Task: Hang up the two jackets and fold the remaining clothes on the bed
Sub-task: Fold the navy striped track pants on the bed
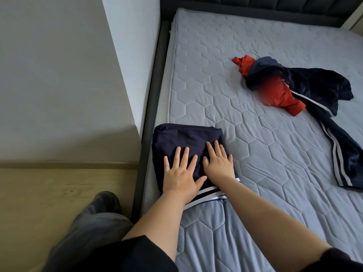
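At the bed [255,134] edge, folded navy garment [182,138] — soft, limp (likely slippery) — pressed by left hand [179,173] and right hand [219,163], fingers flat, gripping nothing; best lifted from underneath.

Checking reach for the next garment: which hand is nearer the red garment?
Right. The right hand presses the folded navy garment on the side toward the red garment; the left hand lies beside it, farther away.

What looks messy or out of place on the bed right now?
The red garment and the striped navy pants lie crumpled and tangled on the mattress, unfolded. The folded navy piece under both hands looks neat.
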